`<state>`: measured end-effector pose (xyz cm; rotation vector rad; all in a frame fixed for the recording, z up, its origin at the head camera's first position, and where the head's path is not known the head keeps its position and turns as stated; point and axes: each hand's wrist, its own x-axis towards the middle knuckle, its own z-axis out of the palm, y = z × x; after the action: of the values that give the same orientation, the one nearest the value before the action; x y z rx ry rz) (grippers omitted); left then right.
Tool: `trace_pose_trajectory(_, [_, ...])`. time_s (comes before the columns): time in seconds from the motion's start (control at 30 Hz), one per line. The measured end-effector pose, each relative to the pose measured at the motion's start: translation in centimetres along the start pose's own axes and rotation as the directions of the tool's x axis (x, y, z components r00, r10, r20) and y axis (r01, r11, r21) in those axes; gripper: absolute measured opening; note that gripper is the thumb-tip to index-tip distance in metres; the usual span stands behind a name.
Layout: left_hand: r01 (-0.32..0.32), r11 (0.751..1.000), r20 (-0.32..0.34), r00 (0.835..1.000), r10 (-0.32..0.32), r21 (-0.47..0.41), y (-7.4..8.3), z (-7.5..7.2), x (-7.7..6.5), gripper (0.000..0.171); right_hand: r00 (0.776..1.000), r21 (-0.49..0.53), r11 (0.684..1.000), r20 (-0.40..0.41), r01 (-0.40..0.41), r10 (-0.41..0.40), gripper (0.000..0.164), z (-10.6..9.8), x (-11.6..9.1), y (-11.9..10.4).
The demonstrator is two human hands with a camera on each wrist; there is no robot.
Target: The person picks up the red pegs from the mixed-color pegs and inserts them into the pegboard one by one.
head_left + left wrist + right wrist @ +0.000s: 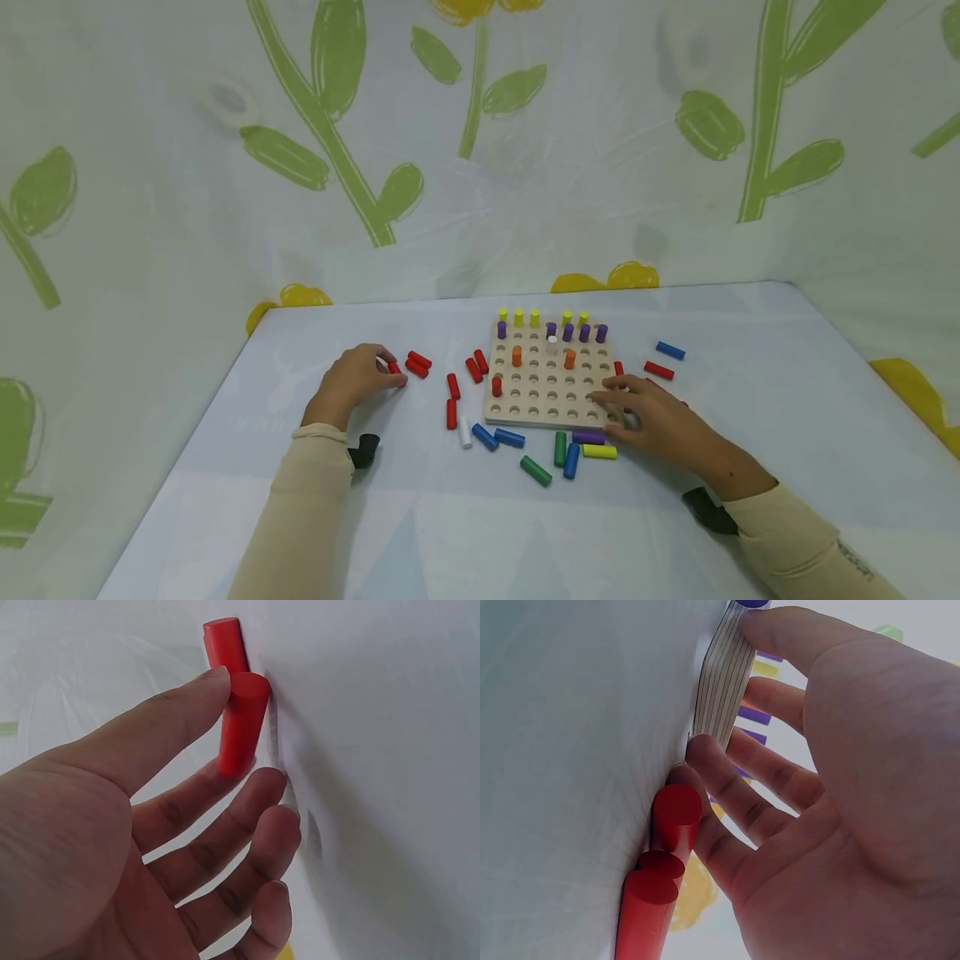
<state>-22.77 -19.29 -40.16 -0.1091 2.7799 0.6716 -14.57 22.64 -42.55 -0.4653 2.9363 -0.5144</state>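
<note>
My left hand [354, 379] pinches a red peg [244, 727] between thumb and index finger, the other fingers loosely bent. Another red peg [225, 641] shows just behind it in the left wrist view. At the right front corner of a wooden pegboard [551, 422], my right hand [660, 417] rests with loosely extended fingers. Its thumb lies at the board's side edge [724, 682], and the index finger reaches over the top. Upright in the board stand several yellow pegs [535, 317] and purple pegs [602, 334], two orange pegs, a white peg [552, 343] and a red peg [497, 386].
Several loose red pegs [453, 386] lie between my left hand and the board. Blue pegs [509, 438], green pegs [536, 470], a white peg [465, 432], a purple peg [588, 437] and a yellow peg [600, 452] lie in front. More red pegs [659, 370] lie right of the board.
</note>
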Motion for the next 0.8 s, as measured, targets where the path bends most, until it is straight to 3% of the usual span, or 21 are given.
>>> trace_pose_trajectory(0.4, [-0.066,0.994,-0.005,0.998,0.065,-0.087,0.2,0.2,0.3,0.037,1.0,-0.005,1.0,0.001,-0.002,0.002,0.051,0.0,0.0,0.1])
trace_pose_trajectory(0.8, [-0.1,0.991,-0.026,0.995,0.098,-0.088,2.0,0.1,-0.3,0.032,1.0,0.007,1.0,0.003,0.008,-0.008,0.05,-0.2,0.0,0.0])
